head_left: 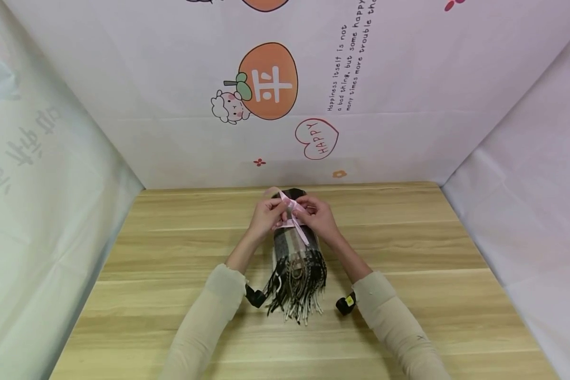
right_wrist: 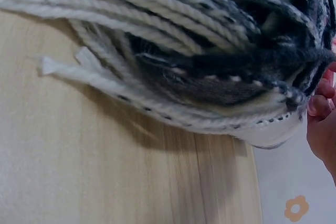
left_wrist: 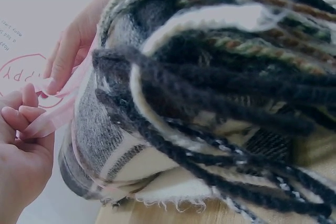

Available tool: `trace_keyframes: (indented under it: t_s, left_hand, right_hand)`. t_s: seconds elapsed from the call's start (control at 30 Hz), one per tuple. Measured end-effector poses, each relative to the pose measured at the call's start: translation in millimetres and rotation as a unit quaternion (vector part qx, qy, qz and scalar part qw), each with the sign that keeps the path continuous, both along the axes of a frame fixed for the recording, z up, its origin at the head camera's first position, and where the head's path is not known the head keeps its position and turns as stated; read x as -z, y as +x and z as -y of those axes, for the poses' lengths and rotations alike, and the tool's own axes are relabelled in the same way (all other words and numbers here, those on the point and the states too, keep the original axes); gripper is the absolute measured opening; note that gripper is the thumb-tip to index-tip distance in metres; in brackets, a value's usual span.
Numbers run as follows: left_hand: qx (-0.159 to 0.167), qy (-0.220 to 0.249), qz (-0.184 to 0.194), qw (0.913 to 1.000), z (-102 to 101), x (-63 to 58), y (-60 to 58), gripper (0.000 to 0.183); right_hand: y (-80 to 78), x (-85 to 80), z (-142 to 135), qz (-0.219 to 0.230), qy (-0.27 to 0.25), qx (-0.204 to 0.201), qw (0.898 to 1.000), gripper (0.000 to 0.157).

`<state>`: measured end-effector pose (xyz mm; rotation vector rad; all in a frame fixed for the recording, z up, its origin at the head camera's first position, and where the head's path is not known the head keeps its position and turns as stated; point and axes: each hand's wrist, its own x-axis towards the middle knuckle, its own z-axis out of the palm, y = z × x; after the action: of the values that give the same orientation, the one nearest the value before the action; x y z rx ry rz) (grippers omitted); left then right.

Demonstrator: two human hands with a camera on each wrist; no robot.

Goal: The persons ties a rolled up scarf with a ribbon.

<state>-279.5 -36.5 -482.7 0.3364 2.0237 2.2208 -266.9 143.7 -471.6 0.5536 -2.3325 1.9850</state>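
Note:
A rolled plaid scarf (head_left: pixel 290 240) in black, grey, tan and cream lies on the table, its twisted fringe (head_left: pixel 296 287) pointing toward me. Round its far half runs a pink ribbon (head_left: pixel 300 232), with one loose tail hanging down over the roll. Above the roll, my left hand (head_left: pixel 267 215) pinches the ribbon between thumb and fingers. My right hand (head_left: pixel 319 215) pinches another part of it, close beside the left. In the left wrist view a pink ribbon strip (left_wrist: pixel 50 119) passes through the left fingers. Fringe hides most of the right hand (right_wrist: pixel 323 124) in the right wrist view.
The wooden table (head_left: pixel 171 253) meets a white printed backdrop (head_left: pixel 180 132) just beyond the scarf, with white sheets at both sides. Black wrist-camera parts (head_left: pixel 345 305) stick out under the sleeves, on either side of the fringe.

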Motion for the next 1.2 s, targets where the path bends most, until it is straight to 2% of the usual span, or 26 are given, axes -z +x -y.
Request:
trace_keyframes:
  t_s: [0.1, 0.33, 0.5, 0.57, 0.7, 0.83, 1.03, 1.2]
  left_hand:
    - [0.006, 0.002, -0.001, 1.0, 0.3, -1.1, 0.3, 0.039]
    - [0.022, 0.005, -0.007, 0.9997, -1.2, -2.2, -0.3, 0.041]
    - [0.014, -0.006, -0.006, 0.9999, -2.6, -0.8, -0.4, 0.036]
    - [0.009, -0.012, -0.008, 0.9999, -2.9, -0.2, 0.0, 0.034]
    - [0.004, -0.016, -0.01, 0.9998, -3.7, 2.4, 0.2, 0.037]
    - [0.004, -0.011, -0.009, 0.9999, -4.1, 4.3, 0.7, 0.04]
    - [0.008, -0.007, -0.008, 0.9999, -4.4, 4.8, 2.7, 0.038]
    - [0.005, -0.015, -0.003, 0.9999, -3.7, 6.6, 2.4, 0.039]
  right_hand:
    - [4.0, -7.6, 1.3, -0.006, 0.011, -0.018, 1.0, 0.023]
    - [3.3, -11.7, 1.8, 0.035, 0.046, -0.048, 0.997, 0.018]
    - [-10.2, 5.9, 0.4, 0.066, 0.048, -0.059, 0.995, 0.017]
    - [-16.0, 15.7, 0.6, 0.066, 0.054, -0.051, 0.995, 0.018]
    - [-18.3, 23.1, 2.3, 0.062, 0.051, -0.006, 0.997, 0.017]
    - [-16.9, 25.4, 4.7, 0.071, 0.002, 0.021, 0.997, 0.015]
    - [-15.1, 26.6, 6.6, 0.092, -0.039, 0.057, 0.993, 0.01]
    - [-13.8, 26.2, 7.5, 0.113, -0.085, 0.069, 0.987, 0.016]
